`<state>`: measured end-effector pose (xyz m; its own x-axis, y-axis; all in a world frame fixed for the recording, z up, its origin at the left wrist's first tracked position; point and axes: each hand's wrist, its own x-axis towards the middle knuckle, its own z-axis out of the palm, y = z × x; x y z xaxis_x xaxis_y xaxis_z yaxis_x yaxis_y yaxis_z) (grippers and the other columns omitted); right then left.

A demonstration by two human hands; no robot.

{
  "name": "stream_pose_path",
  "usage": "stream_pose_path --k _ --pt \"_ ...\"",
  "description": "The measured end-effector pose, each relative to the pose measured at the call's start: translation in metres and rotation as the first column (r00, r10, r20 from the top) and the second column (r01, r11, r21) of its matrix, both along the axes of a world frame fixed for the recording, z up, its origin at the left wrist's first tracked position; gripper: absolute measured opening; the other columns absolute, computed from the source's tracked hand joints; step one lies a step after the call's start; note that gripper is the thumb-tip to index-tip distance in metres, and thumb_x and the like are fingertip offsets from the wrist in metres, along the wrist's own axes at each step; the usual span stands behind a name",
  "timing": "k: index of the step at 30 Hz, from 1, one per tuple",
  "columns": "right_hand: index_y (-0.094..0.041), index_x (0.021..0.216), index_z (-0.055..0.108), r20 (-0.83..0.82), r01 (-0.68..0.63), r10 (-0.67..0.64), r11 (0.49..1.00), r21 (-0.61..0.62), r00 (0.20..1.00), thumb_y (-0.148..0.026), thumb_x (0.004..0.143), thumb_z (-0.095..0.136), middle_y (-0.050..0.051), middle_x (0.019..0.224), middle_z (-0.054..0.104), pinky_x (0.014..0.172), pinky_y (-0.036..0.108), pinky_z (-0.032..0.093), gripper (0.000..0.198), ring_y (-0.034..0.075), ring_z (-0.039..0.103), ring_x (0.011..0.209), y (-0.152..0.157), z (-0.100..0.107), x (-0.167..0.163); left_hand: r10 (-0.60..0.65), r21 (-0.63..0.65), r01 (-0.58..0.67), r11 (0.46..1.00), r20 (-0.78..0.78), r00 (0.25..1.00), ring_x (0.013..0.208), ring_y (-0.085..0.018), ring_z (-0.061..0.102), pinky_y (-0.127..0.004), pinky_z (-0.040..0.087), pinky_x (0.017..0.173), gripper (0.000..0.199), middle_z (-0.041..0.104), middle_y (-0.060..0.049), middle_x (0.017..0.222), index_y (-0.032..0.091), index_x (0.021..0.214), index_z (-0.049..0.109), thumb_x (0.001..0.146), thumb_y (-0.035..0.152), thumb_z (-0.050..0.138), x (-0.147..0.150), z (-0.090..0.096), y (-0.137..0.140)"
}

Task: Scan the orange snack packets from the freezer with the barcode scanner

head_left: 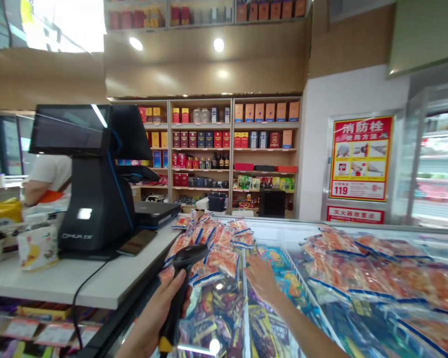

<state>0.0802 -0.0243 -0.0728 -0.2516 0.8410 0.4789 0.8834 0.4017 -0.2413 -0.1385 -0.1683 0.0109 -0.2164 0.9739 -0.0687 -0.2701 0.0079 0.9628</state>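
My left hand (168, 303) is wrapped round the grip of a black handheld barcode scanner (184, 268), its head pointing up and away from me. My right hand (262, 279) reaches over the freezer beside the white divider (245, 298), fingers apart, with nothing visible in it. Just left of this hand lie clear packs of orange-pink food (221, 261) with blue edges, heaped on the freezer. Blue packs (274, 258) lie under and beyond it. Dark ice-cream wrappers (216, 308) fill the compartment between my hands. My right fingertips are partly blurred.
A counter (108, 283) on the left carries a black checkout terminal (97, 199), a phone (137, 242) and a patterned paper cup (38, 246). More orange-pink packs (373, 268) lie in the freezer at right. Boxed shelves (201, 139) stand behind. A person (50, 176) is beyond the terminal.
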Motion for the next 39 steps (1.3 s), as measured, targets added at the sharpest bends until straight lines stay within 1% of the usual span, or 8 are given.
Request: stream_pose_path --k 4,10,14,17,20,24,33,39 --pt "-0.018 0.112 0.046 -0.085 -0.031 0.021 0.993 -0.114 0.996 -0.033 0.080 0.023 0.007 0.114 0.050 0.087 0.029 0.030 0.042 0.017 0.042 0.105 0.020 0.012 -0.033 0.009 0.000 -0.009 1.000 -0.006 1.000 0.037 -0.006 0.043 -0.017 0.036 0.035 0.027 0.051 0.002 0.048 0.015 0.065 0.050 0.062 0.041 0.057 0.001 0.003 -0.010" --pt "-0.021 0.110 0.046 -0.090 -0.001 -0.018 0.980 -0.198 0.996 -0.035 0.080 0.022 0.008 0.105 0.056 0.076 0.034 0.036 0.041 0.020 0.048 0.098 0.038 0.022 -0.051 0.000 -0.012 0.000 1.000 -0.033 0.999 0.036 -0.005 0.041 -0.017 0.034 0.035 0.029 0.051 0.003 0.048 0.015 0.065 0.051 0.062 0.043 0.056 0.000 0.003 -0.017" --pt "-0.020 0.080 0.060 -0.125 -0.004 -0.022 0.978 -0.207 0.992 -0.037 0.075 0.034 0.005 0.081 0.063 0.066 0.029 0.037 0.031 0.019 0.054 0.083 0.048 0.013 -0.046 -0.007 -0.024 0.006 1.000 -0.040 0.999 0.036 -0.005 0.041 -0.017 0.034 0.036 0.030 0.050 0.003 0.048 0.015 0.061 0.050 0.061 0.044 0.056 0.001 0.000 -0.016" --pt "-0.016 0.061 0.059 -0.267 -0.073 0.007 0.968 -0.241 0.964 -0.035 0.068 0.043 0.002 0.061 0.061 0.058 0.024 0.037 0.026 0.015 0.056 0.064 0.051 0.006 -0.032 -0.026 -0.017 0.025 1.000 -0.041 0.999 0.037 -0.006 0.043 -0.017 0.035 0.037 0.029 0.051 0.002 0.049 0.015 0.063 0.049 0.062 0.043 0.056 0.005 -0.002 -0.012" --pt "-0.015 0.064 0.056 -0.496 -0.081 0.010 0.989 -0.123 0.868 -0.032 0.066 0.045 0.003 0.061 0.061 0.056 0.022 0.037 0.021 0.014 0.054 0.060 0.044 0.003 -0.012 -0.085 -0.015 0.085 0.996 -0.034 0.996 0.036 -0.006 0.043 -0.017 0.035 0.036 0.029 0.051 0.002 0.048 0.015 0.065 0.048 0.063 0.044 0.055 0.012 -0.003 -0.007" --pt "-0.015 0.067 0.052 -0.655 0.067 -0.032 0.997 0.029 0.755 -0.034 0.067 0.042 0.005 0.063 0.059 0.058 0.025 0.038 0.022 0.015 0.053 0.060 0.025 0.004 0.016 -0.157 0.013 0.158 0.987 -0.029 0.987 0.036 -0.006 0.041 -0.017 0.033 0.035 0.030 0.050 0.003 0.047 0.015 0.064 0.048 0.063 0.044 0.054 0.028 -0.002 -0.004" --pt "-0.017 0.064 0.049 -0.699 0.152 -0.036 0.983 0.104 0.714 -0.036 0.067 0.042 0.003 0.060 0.055 0.057 0.026 0.038 0.020 0.015 0.050 0.057 0.010 0.003 0.033 -0.290 0.048 0.294 0.955 -0.080 0.954 0.037 -0.005 0.041 -0.017 0.033 0.037 0.027 0.049 0.004 0.049 0.016 0.062 0.047 0.066 0.042 0.053 0.067 0.006 -0.006" --pt "-0.017 0.064 0.050 -0.718 0.179 -0.055 0.979 0.097 0.693 -0.037 0.067 0.040 0.004 0.061 0.057 0.056 0.026 0.039 0.022 0.015 0.051 0.058 0.005 0.008 0.037 -0.308 0.033 0.313 0.949 -0.092 0.947 0.036 -0.005 0.041 -0.017 0.033 0.038 0.028 0.049 0.004 0.046 0.016 0.060 0.048 0.065 0.043 0.053 0.082 0.013 -0.007"
